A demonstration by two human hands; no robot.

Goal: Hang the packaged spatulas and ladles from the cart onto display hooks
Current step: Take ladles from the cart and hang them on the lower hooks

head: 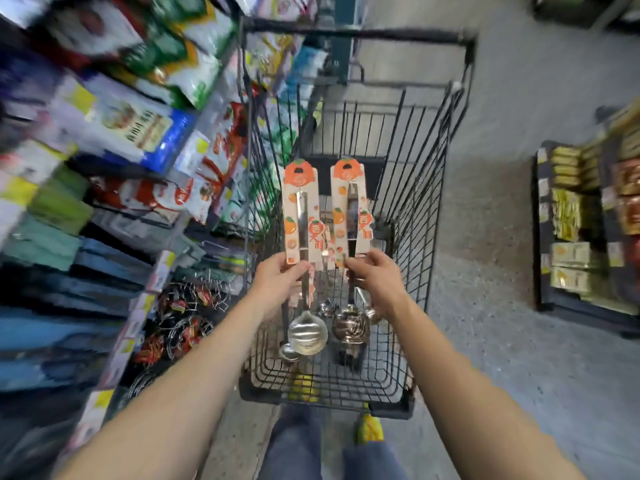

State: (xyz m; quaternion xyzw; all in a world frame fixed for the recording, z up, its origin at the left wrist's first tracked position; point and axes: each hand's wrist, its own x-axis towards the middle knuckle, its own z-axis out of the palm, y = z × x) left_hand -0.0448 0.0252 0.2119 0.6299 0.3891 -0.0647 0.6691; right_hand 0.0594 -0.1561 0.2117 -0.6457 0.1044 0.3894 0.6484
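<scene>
I hold two packaged steel ladles over the black wire cart (429, 188). My left hand (278, 277) grips the left ladle (303, 237) low on its orange-and-white card, with the bowl hanging below my wrist. My right hand (375, 275) grips the right ladle (351, 216) the same way, its bowl pointing down into the cart. Both cards stand upright, side by side, a small gap between them. More steel utensils (325, 308) lie in the cart bottom, partly hidden behind my hands.
Blurred shelves of bagged goods (114, 133) run along the left, close to the cart's side. Wire items with red tags (183, 306) hang low on that shelf. A low display of boxed goods (581, 216) stands at right across a grey floor aisle.
</scene>
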